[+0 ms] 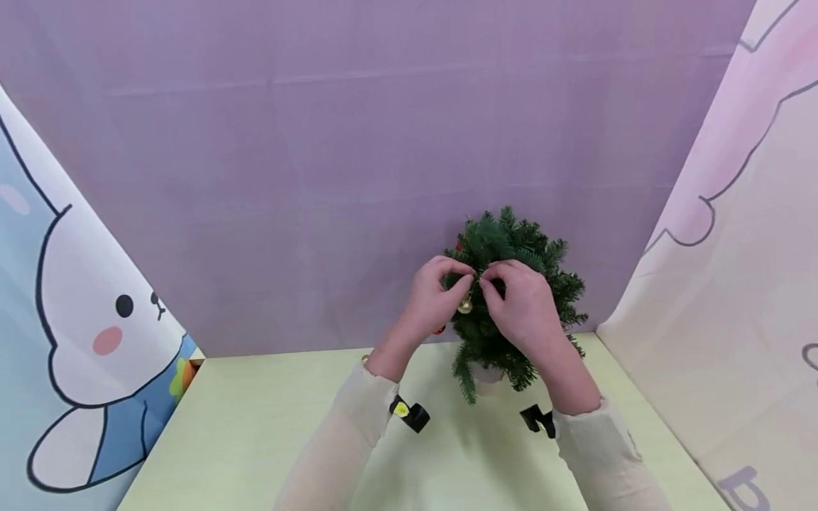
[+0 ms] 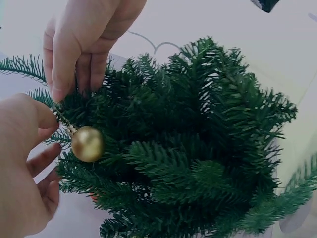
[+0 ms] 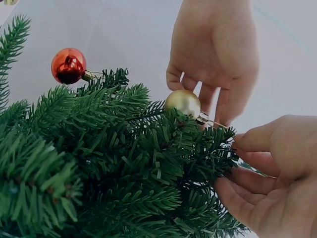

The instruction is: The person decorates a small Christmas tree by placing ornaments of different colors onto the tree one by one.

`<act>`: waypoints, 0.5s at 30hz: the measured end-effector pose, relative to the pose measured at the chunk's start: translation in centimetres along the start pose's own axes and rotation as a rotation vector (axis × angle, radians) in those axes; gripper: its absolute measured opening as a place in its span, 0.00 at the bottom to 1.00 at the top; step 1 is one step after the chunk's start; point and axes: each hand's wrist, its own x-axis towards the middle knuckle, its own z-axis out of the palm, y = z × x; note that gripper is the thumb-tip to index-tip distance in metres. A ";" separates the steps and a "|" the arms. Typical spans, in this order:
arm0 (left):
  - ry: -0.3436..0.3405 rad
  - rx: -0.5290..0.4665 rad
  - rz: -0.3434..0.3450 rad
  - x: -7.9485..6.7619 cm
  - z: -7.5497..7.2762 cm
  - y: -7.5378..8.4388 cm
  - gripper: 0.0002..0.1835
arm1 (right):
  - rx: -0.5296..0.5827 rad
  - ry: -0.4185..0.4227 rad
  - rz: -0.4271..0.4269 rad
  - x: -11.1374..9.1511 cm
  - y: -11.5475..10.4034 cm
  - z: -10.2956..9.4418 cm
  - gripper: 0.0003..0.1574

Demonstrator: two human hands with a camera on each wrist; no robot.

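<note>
A gold Christmas bauble (image 1: 465, 306) hangs by its thin cord at the front left of a small green artificial Christmas tree (image 1: 511, 238). My left hand (image 1: 431, 297) pinches at the cord with thumb and forefinger, just above the bauble. Facing it, my right hand (image 1: 522, 301) pinches near the cord's end beside a twig tip. The fingertips of both hands are close together. In the left wrist view the gold bauble (image 2: 87, 144) dangles against the branches, with the exact grip on the cord partly hidden. A shiny red bauble (image 3: 68, 65) sits on another branch in the right wrist view.
The tree's light pot (image 1: 487, 376) stands on a pale yellow-green table (image 1: 268, 419). Behind it rises a purple cloth backdrop (image 1: 319, 177). Printed cartoon panels close in both sides, with a rabbit (image 1: 108, 341) on the left one. Black straps are on both wrists.
</note>
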 end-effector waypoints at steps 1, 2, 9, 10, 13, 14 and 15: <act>0.017 0.010 0.013 -0.2 -0.1 -0.2 0.09 | 0.002 -0.006 -0.005 0.1 0.0 0.1 0.06; 0.034 0.025 0.026 -0.4 -0.1 -0.3 0.10 | 0.004 -0.011 -0.011 0.2 0.1 0.2 0.06; 0.072 0.079 0.130 -2.3 0.1 -1.8 0.11 | -0.023 -0.007 0.006 -0.6 1.2 -0.5 0.11; 0.062 0.079 0.128 -2.8 0.1 -2.2 0.11 | -0.032 0.004 0.010 -1.0 1.4 -0.8 0.12; 0.045 0.093 0.121 -4.5 -0.4 -3.8 0.09 | -0.052 0.118 -0.034 -1.8 1.9 -1.5 0.12; 0.040 0.102 0.110 -5.1 -0.8 -4.4 0.08 | -0.055 0.173 -0.059 -1.9 2.0 -1.7 0.12; 0.037 0.112 0.102 -5.7 -1.4 -5.1 0.08 | -0.054 0.234 -0.082 -2.0 2.0 -1.8 0.11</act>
